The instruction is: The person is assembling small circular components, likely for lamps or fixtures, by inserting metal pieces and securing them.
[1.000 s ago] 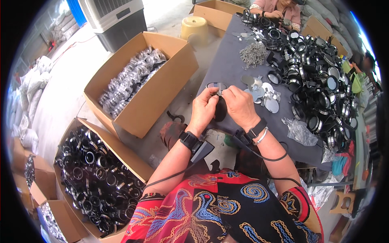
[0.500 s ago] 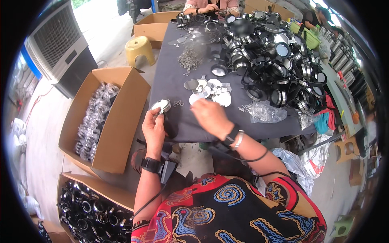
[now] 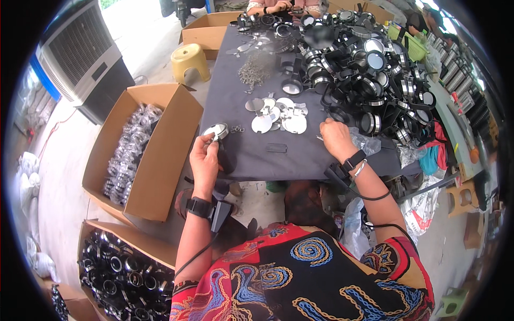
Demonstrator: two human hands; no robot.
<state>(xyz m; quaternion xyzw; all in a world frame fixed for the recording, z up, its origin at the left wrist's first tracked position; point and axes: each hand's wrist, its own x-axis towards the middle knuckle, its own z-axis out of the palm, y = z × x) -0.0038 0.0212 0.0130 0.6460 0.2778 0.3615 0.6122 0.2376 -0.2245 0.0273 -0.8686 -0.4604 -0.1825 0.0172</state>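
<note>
My left hand [image 3: 206,159] holds a round black part with a shiny silver disc face [image 3: 216,131] at the near left edge of the dark grey table [image 3: 251,155]. My right hand [image 3: 336,138] rests on the table farther right, fingers curled next to a clear plastic bag [image 3: 369,143]; what it grips is too small to tell. Several loose silver discs [image 3: 278,115] lie between the hands and a little beyond. A big heap of black round parts with straps [image 3: 369,69] covers the far right of the table.
An open cardboard box of bagged silver parts [image 3: 134,152] stands left of the table. A second box of black rings [image 3: 115,273] sits at lower left. A yellow stool [image 3: 190,59] and a grey cooler unit [image 3: 80,59] stand behind. Another person's hands [image 3: 278,6] work at the far end.
My hands have come apart. The left one keeps the round part near the table's left edge, while the right one has reached out to the right, past the silver discs.
</note>
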